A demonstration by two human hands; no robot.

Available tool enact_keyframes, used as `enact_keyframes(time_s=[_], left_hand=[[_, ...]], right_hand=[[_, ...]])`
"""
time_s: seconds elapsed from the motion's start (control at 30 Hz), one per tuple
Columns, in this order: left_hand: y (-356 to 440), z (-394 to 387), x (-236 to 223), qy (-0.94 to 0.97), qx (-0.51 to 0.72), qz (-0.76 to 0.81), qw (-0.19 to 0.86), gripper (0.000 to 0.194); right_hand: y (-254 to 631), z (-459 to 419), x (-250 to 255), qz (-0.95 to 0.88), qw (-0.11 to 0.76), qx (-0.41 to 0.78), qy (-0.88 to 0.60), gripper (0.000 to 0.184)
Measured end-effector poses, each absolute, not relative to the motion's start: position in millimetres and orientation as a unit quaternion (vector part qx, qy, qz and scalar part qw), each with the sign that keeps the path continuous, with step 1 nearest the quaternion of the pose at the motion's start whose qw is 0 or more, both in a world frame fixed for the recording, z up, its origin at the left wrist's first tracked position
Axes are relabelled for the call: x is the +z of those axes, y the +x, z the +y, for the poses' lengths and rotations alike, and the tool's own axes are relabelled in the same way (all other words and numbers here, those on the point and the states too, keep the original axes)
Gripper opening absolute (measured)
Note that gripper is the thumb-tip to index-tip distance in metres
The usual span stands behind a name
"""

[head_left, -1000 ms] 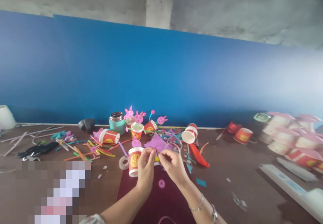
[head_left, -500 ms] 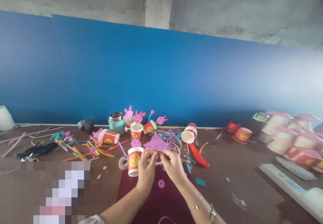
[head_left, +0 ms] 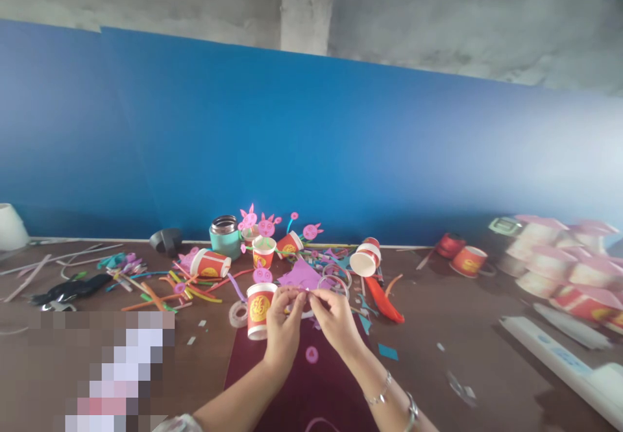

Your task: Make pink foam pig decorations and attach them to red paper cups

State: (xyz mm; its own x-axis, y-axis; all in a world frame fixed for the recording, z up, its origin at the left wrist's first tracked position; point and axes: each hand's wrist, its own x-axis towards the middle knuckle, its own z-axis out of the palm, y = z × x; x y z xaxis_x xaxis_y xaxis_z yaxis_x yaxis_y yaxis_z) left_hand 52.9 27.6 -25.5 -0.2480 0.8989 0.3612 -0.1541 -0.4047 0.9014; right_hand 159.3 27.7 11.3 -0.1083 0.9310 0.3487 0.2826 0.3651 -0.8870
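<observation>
My left hand (head_left: 283,325) and my right hand (head_left: 335,320) meet fingertip to fingertip above a dark maroon mat (head_left: 272,390). Both are pinched closed around something tiny between them; the fingers hide most of it. Just left of my left hand stands a red-and-white paper cup (head_left: 257,315) with a yellow emblem, a pink face cut-out (head_left: 263,276) at its rim and a purple strip (head_left: 237,287) beside it. A small round pink piece (head_left: 312,354) lies on the mat below my hands. Behind my fingers is a purple sheet (head_left: 300,273).
A tape roll (head_left: 238,314) sits left of the cup. Farther back are a teal jar (head_left: 225,237), decorated cups (head_left: 263,253) and a tipped cup (head_left: 211,264). A red limp item (head_left: 384,300) lies right. Stacked cups (head_left: 559,257) and a white power strip (head_left: 555,360) occupy the far right.
My fingertips have drawn slightly closer together, and the yellow bit seen between them earlier is covered. The cup and the round pink piece stay where they were.
</observation>
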Motion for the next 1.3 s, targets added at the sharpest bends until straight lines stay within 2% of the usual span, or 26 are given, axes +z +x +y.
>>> enact_keyframes(time_s=[0.27, 1.13, 1.3], left_hand=[[53, 29, -29, 0.488, 0.680, 0.396, 0.378, 0.020], [56, 26, -26, 0.461, 0.669, 0.403, 0.422, 0.024], [57, 24, -19, 0.422, 0.674, 0.386, 0.467, 0.024]], right_hand=[[159, 27, 10, -0.671, 0.480, 0.304, -0.476, 0.030], [157, 25, 10, -0.628, 0.513, 0.312, -0.495, 0.024], [158, 27, 10, -0.611, 0.521, 0.336, -0.492, 0.022]])
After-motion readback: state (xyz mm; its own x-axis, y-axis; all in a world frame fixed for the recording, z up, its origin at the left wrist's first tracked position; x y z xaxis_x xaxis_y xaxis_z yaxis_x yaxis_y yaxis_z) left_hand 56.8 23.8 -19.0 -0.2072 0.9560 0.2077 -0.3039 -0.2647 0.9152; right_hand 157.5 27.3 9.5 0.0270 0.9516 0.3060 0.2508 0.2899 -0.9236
